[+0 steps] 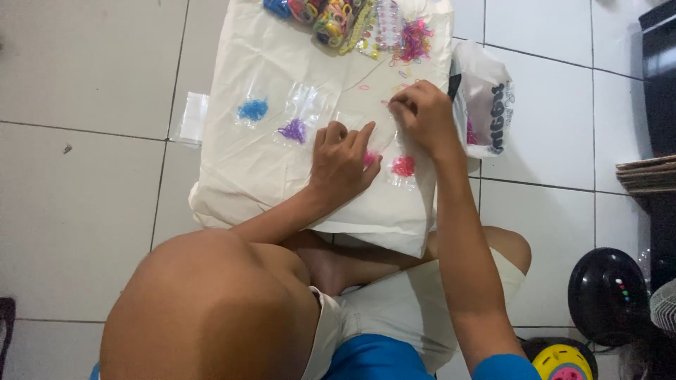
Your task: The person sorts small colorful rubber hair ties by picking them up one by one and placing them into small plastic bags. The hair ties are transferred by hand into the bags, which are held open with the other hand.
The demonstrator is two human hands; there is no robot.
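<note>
While our two hands work over a cream cloth bag [282, 176] spread on the tiled floor [91, 105], small clear packets of tiny rubber bands lie around them. Our left hand [343, 160] rests with its fingers curled down on a clear packet [371, 137], a scrap of pink bands [369, 157] showing at its fingertips. Our right hand [421, 112] is pinched shut just beside it, thumb and fingers together over the packet's far edge; what it pinches is too small for us to tell. Between the two wrists, close under the right hand, sits a packet of pink bands [403, 166]. Left of the left hand lies a packet of purple bands [293, 130], and farther left a packet of blue bands [253, 110]. Beyond the hands, at the far end of the bag, a heap of mixed coloured bands [331, 15] and a loose pink tangle [415, 39] are piled. A white plastic bag [486, 98] lies on the floor just right of the right hand, and an empty clear packet [191, 118] lies on the tiles beyond the cloth's left edge. Our bare knee [211, 302] and white shorts [394, 302] fill the near foreground.
</note>
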